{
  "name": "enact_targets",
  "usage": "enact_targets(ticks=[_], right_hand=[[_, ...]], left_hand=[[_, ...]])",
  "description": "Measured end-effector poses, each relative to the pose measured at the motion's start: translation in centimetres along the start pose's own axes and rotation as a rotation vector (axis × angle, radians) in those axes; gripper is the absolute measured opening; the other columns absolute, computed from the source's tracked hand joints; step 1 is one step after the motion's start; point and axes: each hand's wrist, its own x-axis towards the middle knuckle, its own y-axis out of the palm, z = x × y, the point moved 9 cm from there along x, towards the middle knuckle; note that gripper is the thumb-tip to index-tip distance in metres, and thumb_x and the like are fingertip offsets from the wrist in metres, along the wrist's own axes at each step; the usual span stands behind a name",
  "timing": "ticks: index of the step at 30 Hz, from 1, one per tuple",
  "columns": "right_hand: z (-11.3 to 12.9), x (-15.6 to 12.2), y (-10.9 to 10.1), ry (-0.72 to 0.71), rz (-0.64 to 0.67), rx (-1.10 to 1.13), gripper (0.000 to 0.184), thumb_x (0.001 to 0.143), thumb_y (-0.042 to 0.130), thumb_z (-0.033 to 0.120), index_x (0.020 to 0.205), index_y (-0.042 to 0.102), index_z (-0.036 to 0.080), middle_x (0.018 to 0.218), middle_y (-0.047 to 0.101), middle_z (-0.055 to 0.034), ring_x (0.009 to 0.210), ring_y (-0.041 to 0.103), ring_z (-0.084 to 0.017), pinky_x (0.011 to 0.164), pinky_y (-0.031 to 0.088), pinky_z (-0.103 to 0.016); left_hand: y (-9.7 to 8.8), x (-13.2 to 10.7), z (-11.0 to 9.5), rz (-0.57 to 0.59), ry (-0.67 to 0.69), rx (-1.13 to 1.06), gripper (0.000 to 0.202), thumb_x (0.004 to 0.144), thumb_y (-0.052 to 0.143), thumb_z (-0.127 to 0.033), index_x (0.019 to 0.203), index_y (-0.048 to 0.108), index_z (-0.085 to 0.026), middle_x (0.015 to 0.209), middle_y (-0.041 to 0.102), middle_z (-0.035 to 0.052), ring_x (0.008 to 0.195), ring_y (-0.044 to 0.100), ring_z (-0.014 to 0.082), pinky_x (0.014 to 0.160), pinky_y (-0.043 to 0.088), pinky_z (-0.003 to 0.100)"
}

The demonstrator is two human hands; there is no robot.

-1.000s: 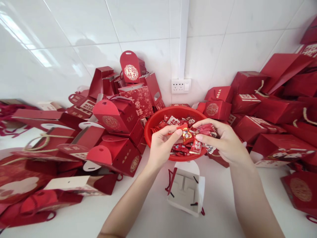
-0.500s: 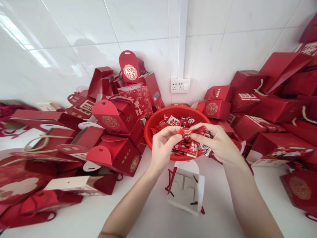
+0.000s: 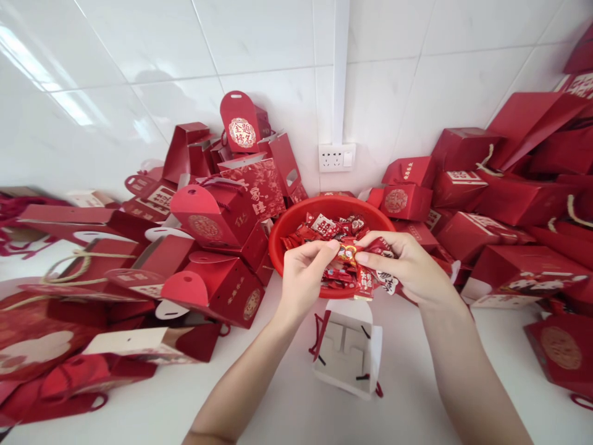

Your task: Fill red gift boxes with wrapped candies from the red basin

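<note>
Over the red basin (image 3: 277, 247) of wrapped candies (image 3: 319, 225), both of my hands meet at one small red candy (image 3: 347, 254) with a yellow, cartoon-like print. My left hand (image 3: 303, 275) pinches its left end between thumb and forefinger. My right hand (image 3: 414, 269) has its thumb and forefinger at the other end, while its curled fingers also keep several red candy packets (image 3: 383, 272) with white lettering. Below the basin, nearer to me, an open box (image 3: 345, 352) with a pale inside and dark red cord stands with no contents visible.
Red gift boxes (image 3: 217, 290) are heaped on the left of the white table (image 3: 278, 395). More red boxes (image 3: 523, 272) pile up on the right. A socket panel (image 3: 336, 158) is fixed to the tiled wall behind the basin.
The small candy between my hands has turned, so its yellow print shows more fully. Both hands stay at nearly the same place above the basin, and the open box has not moved.
</note>
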Motion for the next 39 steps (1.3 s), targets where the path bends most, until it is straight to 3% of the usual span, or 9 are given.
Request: enact_targets(ticks=[8, 14, 21, 30, 34, 39], right_hand=[[0.0, -0.1, 0.0, 0.02, 0.024, -0.055, 0.026, 0.075, 0.086, 0.044, 0.086, 0.076, 0.023, 0.074, 0.07, 0.0009, 0.063, 0.063, -0.016, 0.057, 0.049, -0.028], [-0.3, -0.3, 0.0, 0.066, 0.046, -0.059, 0.028, 0.076, 0.085, 0.046, 0.089, 0.075, 0.024, 0.077, 0.069, 0.0002, 0.07, 0.064, -0.017, 0.06, 0.051, -0.028], [0.1, -0.3, 0.2, 0.057, 0.077, -0.092, 0.028, 0.079, 0.082, 0.049, 0.09, 0.075, 0.023, 0.059, 0.056, 0.0036, 0.07, 0.065, -0.019, 0.064, 0.052, -0.03], [0.6, -0.4, 0.3, 0.055, 0.097, -0.128, 0.032, 0.079, 0.08, 0.048, 0.095, 0.076, 0.02, 0.069, 0.067, -0.0002, 0.072, 0.066, -0.021, 0.066, 0.053, -0.032], [1.8, -0.5, -0.3, 0.012, 0.079, -0.199, 0.027, 0.079, 0.081, 0.043, 0.094, 0.078, 0.021, 0.08, 0.073, -0.0015, 0.073, 0.066, -0.019, 0.068, 0.052, -0.031], [3.5, -1.0, -1.3, -0.066, 0.021, -0.295, 0.023, 0.078, 0.081, 0.041, 0.092, 0.079, 0.023, 0.088, 0.075, -0.0018, 0.078, 0.067, -0.019, 0.074, 0.053, -0.032]], left_hand=[[-0.1, -0.1, -0.1, -0.011, -0.001, 0.01, 0.03, 0.078, 0.078, -0.04, 0.063, 0.074, -0.015, 0.061, 0.067, 0.0011, 0.057, 0.061, 0.0105, 0.059, 0.052, 0.021], [0.2, -0.1, -0.7, -0.017, -0.023, -0.086, 0.024, 0.071, 0.085, -0.035, 0.081, 0.079, -0.015, 0.071, 0.073, 0.0016, 0.06, 0.066, 0.0117, 0.056, 0.058, 0.021], [0.1, -0.3, -1.2, -0.017, -0.011, -0.065, 0.021, 0.071, 0.084, -0.032, 0.079, 0.077, -0.014, 0.067, 0.072, 0.0009, 0.056, 0.065, 0.0098, 0.054, 0.06, 0.019], [0.0, -0.6, -2.0, -0.011, 0.032, 0.015, 0.018, 0.076, 0.081, -0.031, 0.079, 0.075, -0.014, 0.068, 0.072, 0.0012, 0.058, 0.065, 0.0107, 0.054, 0.059, 0.019], [-0.1, -0.5, -3.2, 0.146, 0.048, 0.135, 0.016, 0.08, 0.079, -0.03, 0.082, 0.075, -0.014, 0.07, 0.072, 0.0017, 0.06, 0.065, 0.0111, 0.059, 0.057, 0.02], [1.1, -2.0, -3.4, 0.541, 0.029, 0.495, 0.018, 0.089, 0.072, -0.032, 0.093, 0.078, -0.015, 0.076, 0.075, 0.0025, 0.065, 0.064, 0.0119, 0.063, 0.051, 0.021]])
